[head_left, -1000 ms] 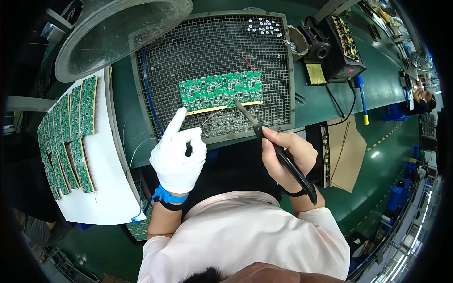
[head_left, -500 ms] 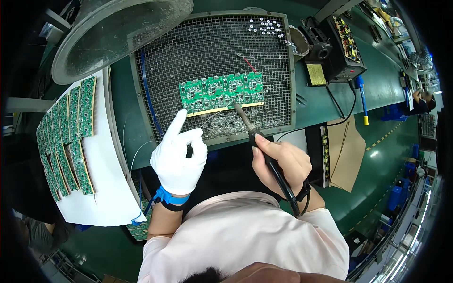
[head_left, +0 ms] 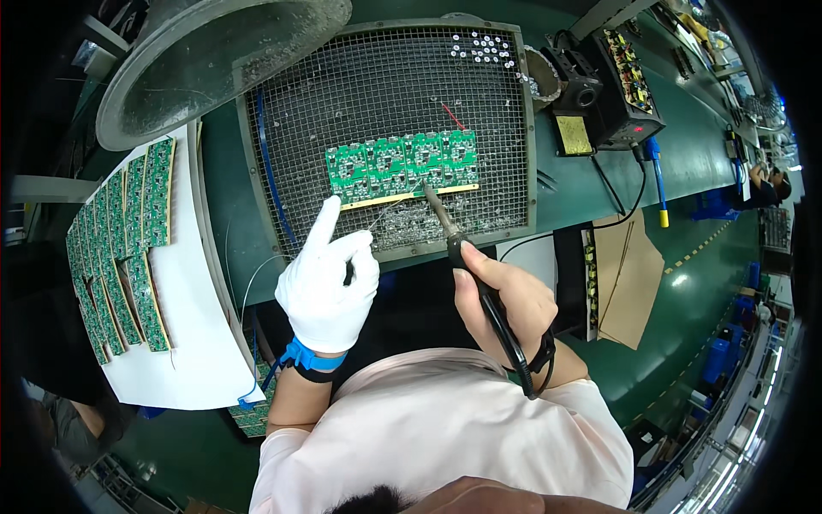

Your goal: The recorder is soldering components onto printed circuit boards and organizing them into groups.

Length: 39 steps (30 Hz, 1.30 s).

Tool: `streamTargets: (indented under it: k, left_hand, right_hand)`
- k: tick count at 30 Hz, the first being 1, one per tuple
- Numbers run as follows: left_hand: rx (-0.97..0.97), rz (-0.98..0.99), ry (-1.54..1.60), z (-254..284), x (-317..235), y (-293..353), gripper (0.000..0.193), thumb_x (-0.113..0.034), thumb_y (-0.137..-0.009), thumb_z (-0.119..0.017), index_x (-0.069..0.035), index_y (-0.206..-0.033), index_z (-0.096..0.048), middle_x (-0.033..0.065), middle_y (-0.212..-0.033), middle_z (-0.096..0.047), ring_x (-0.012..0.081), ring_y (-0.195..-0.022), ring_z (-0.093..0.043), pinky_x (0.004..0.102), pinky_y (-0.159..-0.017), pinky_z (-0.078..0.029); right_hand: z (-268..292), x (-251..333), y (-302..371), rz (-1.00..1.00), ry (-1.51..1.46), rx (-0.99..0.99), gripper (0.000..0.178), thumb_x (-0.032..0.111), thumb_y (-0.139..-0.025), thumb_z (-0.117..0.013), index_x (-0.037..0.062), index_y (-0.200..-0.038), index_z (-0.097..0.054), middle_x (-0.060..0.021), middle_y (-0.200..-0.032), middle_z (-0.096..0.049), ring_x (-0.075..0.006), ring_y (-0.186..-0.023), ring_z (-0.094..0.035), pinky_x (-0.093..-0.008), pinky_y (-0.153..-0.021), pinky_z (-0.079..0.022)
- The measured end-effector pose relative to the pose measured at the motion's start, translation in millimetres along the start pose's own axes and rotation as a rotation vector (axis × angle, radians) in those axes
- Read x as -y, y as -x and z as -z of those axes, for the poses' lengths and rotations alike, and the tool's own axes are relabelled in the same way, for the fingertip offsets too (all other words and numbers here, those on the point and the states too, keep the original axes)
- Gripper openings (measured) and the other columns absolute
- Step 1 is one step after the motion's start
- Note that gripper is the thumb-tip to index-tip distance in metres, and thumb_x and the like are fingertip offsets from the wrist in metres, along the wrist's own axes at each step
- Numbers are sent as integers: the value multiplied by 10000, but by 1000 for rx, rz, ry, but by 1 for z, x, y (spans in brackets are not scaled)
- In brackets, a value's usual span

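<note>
A green circuit board panel [head_left: 402, 163] lies on a wire-mesh tray [head_left: 300, 94], its pale strip edge toward me. In a white glove and a blue wrist strap, my left hand [head_left: 330, 283] pinches a thin solder wire [head_left: 385, 209] between thumb and finger. Its index finger stretches out to the panel's near left corner. My bare right hand [head_left: 507, 295] is closed around the black handle of a soldering iron [head_left: 445, 218]. The iron's tip meets the panel's near edge right of the middle, where the wire's far end also reaches.
On the left, white sheets [head_left: 193, 343] carry several more board panels [head_left: 128, 231]. A wide fume hood [head_left: 214, 68] overhangs the tray's far left corner. Small white ring-shaped parts [head_left: 484, 47] sit at the tray's far right. Beyond stand a black soldering station [head_left: 612, 103] and a yellow sponge [head_left: 573, 135].
My right hand and the iron's handle have shifted slightly left, the tip staying at the panel's edge. My left hand has moved slightly right. The panel has stayed put.
</note>
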<state>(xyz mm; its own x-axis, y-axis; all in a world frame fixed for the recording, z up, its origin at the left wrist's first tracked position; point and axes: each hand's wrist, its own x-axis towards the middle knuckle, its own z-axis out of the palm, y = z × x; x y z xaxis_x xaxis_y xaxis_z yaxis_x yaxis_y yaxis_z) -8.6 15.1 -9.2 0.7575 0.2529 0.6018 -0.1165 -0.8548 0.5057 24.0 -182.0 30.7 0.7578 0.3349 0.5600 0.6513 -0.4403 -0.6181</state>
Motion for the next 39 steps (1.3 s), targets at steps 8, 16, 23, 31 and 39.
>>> streamTargets:
  k: [8,16,23,31,39]
  left_hand:
    - [-3,-27,-34,-2,-1,0,170,-43,-698,-765,-144,-828,-724,161,-1167,-712,150,-500,-596,261,-497,-495]
    - [21,-36,-82,-1,-8,-2,173,-10,-727,-750,-106,-867,-716,181,-1160,-712,133,-523,-617,250,-506,-497]
    - [29,13,-17,-2,-9,-2,167,4,-742,-745,-87,-880,-723,186,-1146,-717,123,-540,-630,239,-516,-498]
    - [47,45,-32,-1,-12,-4,126,-5,-761,-747,-74,-865,-730,184,-1136,-721,130,-565,-643,237,-534,-508]
    - [-15,7,3,-1,-12,-3,129,2,-765,-748,-67,-872,-729,159,-1109,-734,133,-596,-660,232,-554,-519]
  right_hand:
    - [5,-1,-3,108,92,96,273,-48,-774,-764,-40,-1037,-692,-120,-798,-713,-180,-534,-627,-273,-495,-479]
    - [4,2,-3,0,-1,22,259,-37,-794,-756,-45,-1044,-690,-120,-823,-725,-168,-539,-629,-261,-510,-483]
    - [9,4,-7,-75,-34,17,229,-26,-811,-750,-34,-1032,-692,-128,-840,-730,-161,-554,-639,-250,-519,-488]
    - [14,5,-6,-83,-50,52,246,-15,-832,-738,-20,-1072,-685,-114,-828,-722,-153,-600,-661,-256,-549,-504]
    - [42,-46,-25,-189,-11,-319,229,26,-954,-632,-22,-1177,-654,-80,-955,-709,-107,-770,-652,-246,-705,-539]
